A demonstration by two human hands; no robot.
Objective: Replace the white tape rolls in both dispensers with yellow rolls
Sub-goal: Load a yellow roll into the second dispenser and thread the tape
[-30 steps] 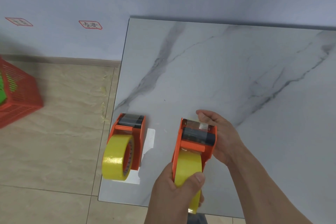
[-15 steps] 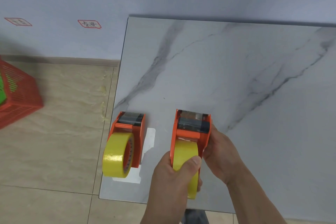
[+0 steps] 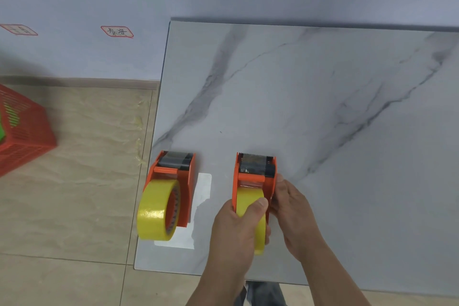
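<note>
Two orange tape dispensers stand on a marble-pattern table. The left dispenser is near the table's left edge and carries a yellow roll; no hand touches it. The right dispenser holds a second yellow roll. My left hand wraps this roll from the near side, thumb on its top. My right hand presses against the dispenser's right side wall. No white roll is in view.
A white paper sheet lies under and beside the left dispenser. A red mesh basket with something green inside sits on the tiled floor at far left. The table's far edge meets a blue-grey wall bearing two red-bordered labels.
My right hand slid from the dispenser's cutter end back along its right side toward me. The dispenser tilted level and sits lower on the table. The left dispenser has not moved.
</note>
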